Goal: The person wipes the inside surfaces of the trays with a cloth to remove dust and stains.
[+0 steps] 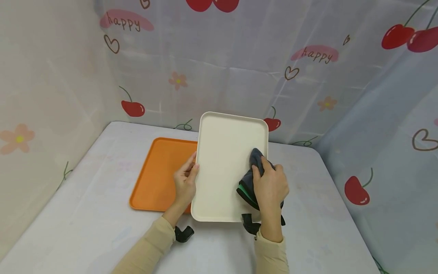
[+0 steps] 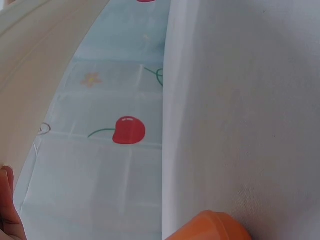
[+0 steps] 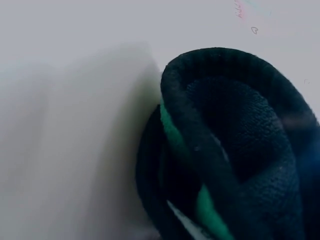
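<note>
A cream rectangular tray (image 1: 222,160) is held up, tilted toward the head camera. My left hand (image 1: 186,182) grips its left edge, the thumb on the front side. Against the tray's right part, my right hand (image 1: 272,186) holds a bunched dark grey cloth (image 1: 247,182) with black trim and a green side. The right wrist view shows folds of this cloth (image 3: 250,130) close up, beside the pale tray surface (image 3: 75,150). In the left wrist view the tray (image 2: 30,75) slants across the upper left, with my left fingertips (image 2: 7,205) at its edge.
An orange tray (image 1: 154,179) lies on the white-covered table (image 1: 85,213), partly behind the cream tray and left hand. Black curved pieces (image 1: 184,234) sit at both wrists. Printed curtains (image 1: 219,57) with cherries enclose the table at the back and sides.
</note>
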`<state>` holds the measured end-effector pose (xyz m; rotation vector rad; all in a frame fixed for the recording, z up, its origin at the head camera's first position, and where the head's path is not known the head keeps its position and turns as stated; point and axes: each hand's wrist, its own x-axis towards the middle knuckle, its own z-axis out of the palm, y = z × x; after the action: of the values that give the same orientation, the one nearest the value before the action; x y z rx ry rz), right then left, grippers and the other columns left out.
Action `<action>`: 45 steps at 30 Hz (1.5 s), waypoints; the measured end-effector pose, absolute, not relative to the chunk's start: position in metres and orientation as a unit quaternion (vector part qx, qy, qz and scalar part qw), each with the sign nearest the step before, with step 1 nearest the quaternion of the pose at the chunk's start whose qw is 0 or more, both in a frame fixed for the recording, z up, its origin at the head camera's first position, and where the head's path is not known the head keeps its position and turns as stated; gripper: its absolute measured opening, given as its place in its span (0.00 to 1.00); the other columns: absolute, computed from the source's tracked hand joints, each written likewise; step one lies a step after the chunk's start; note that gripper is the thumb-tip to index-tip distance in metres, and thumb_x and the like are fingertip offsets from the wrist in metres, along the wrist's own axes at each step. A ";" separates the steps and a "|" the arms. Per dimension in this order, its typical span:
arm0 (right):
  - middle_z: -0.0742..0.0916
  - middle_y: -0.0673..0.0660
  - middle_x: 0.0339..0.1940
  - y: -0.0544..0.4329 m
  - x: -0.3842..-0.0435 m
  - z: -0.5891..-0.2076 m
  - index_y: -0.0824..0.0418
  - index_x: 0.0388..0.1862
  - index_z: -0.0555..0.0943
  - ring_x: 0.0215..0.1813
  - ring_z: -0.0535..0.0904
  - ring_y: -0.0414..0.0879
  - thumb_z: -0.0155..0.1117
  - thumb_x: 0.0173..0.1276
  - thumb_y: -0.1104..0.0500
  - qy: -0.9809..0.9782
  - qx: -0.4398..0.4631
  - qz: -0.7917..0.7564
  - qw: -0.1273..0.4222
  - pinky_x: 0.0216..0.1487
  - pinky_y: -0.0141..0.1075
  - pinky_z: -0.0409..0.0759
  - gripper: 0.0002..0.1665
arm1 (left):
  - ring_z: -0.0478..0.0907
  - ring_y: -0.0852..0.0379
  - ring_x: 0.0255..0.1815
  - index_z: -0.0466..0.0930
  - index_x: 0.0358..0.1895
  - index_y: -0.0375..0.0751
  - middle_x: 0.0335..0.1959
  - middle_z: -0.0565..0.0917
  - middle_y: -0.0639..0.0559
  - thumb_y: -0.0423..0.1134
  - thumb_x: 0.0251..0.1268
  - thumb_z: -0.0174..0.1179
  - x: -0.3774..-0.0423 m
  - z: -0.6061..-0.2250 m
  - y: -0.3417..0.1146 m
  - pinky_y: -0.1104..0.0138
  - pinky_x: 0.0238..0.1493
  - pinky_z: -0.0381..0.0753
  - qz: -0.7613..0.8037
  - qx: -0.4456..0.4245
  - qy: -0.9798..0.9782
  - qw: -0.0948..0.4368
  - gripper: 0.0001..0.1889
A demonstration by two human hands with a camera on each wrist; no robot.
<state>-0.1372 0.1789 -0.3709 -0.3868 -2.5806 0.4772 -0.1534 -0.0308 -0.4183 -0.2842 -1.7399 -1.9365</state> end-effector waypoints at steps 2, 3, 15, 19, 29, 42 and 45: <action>0.82 0.68 0.46 0.176 -0.137 -0.371 0.51 0.63 0.80 0.38 0.81 0.65 0.65 0.68 0.47 -0.944 -0.140 0.175 0.242 0.31 0.57 0.80 0.26 | 0.72 0.68 0.27 0.74 0.60 0.22 0.29 0.80 0.27 0.22 0.68 0.53 -0.154 -0.418 -0.031 0.80 0.26 0.72 -0.713 -0.107 -0.641 0.262 0.19; 0.82 0.68 0.46 0.175 -0.137 -0.371 0.51 0.63 0.80 0.38 0.81 0.65 0.65 0.68 0.47 -0.944 -0.139 0.175 0.242 0.31 0.57 0.80 0.26 | 0.72 0.67 0.26 0.74 0.60 0.22 0.29 0.79 0.27 0.22 0.68 0.53 -0.154 -0.418 -0.031 0.80 0.26 0.72 -0.712 -0.109 -0.641 0.264 0.19; 0.83 0.67 0.43 0.162 -0.137 -0.374 0.51 0.62 0.81 0.36 0.81 0.63 0.67 0.66 0.46 -0.943 -0.110 0.173 0.261 0.29 0.57 0.79 0.26 | 0.70 0.67 0.25 0.73 0.61 0.22 0.29 0.78 0.28 0.22 0.68 0.53 -0.153 -0.417 -0.031 0.80 0.26 0.70 -0.718 -0.111 -0.637 0.258 0.19; 0.83 0.66 0.42 0.156 -0.136 -0.374 0.52 0.62 0.81 0.36 0.81 0.62 0.67 0.66 0.47 -0.942 -0.091 0.172 0.274 0.27 0.55 0.79 0.26 | 0.70 0.67 0.25 0.73 0.61 0.22 0.28 0.78 0.28 0.22 0.68 0.53 -0.153 -0.417 -0.031 0.80 0.26 0.70 -0.720 -0.115 -0.634 0.257 0.19; 0.83 0.63 0.39 0.139 -0.135 -0.374 0.50 0.61 0.82 0.31 0.79 0.56 0.69 0.65 0.47 -0.943 -0.057 0.174 0.277 0.22 0.48 0.77 0.26 | 0.71 0.66 0.26 0.74 0.61 0.23 0.29 0.78 0.28 0.23 0.68 0.53 -0.152 -0.417 -0.029 0.80 0.26 0.71 -0.716 -0.113 -0.641 0.254 0.19; 0.83 0.62 0.36 0.120 -0.133 -0.375 0.50 0.58 0.83 0.27 0.76 0.53 0.71 0.62 0.48 -0.941 -0.013 0.160 0.298 0.18 0.46 0.76 0.25 | 0.70 0.66 0.23 0.74 0.61 0.24 0.27 0.79 0.29 0.24 0.68 0.54 -0.151 -0.416 -0.027 0.80 0.24 0.71 -0.709 -0.114 -0.648 0.254 0.19; 0.83 0.62 0.36 0.115 -0.132 -0.375 0.50 0.58 0.84 0.27 0.76 0.52 0.72 0.61 0.48 -0.940 0.000 0.153 0.304 0.17 0.45 0.75 0.25 | 0.71 0.66 0.24 0.74 0.62 0.25 0.28 0.79 0.29 0.24 0.69 0.54 -0.151 -0.416 -0.026 0.79 0.25 0.71 -0.707 -0.112 -0.652 0.249 0.19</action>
<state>-0.1323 0.1151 -0.3752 -0.0006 -2.4917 0.4044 -0.1506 -0.0263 -0.4160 -0.3050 -1.7774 -1.9260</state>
